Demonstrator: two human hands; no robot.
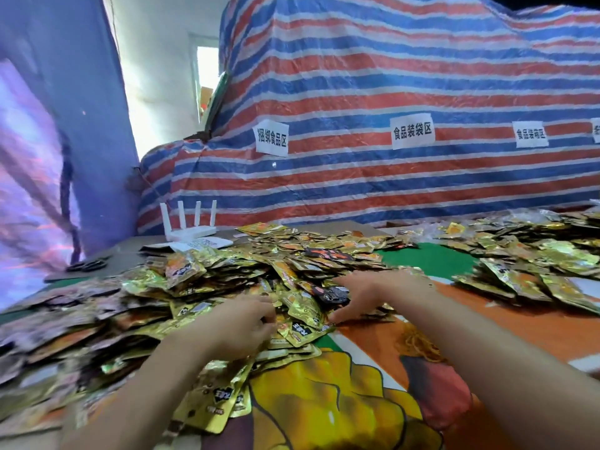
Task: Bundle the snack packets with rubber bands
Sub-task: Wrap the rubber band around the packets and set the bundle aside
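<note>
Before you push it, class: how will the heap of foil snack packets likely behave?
The heap of foil snack packets would probably slide apart, not shift whole: the packets lie loose and overlapping. Glossy foil suggests they slip easily. Each looks thin and flat, so likely light and bendy.

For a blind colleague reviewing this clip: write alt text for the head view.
The left hand and right hand reach into a large pile of gold snack packets on a table. Rubber bands lie beside the right forearm; a striped tarp hangs behind.
</note>
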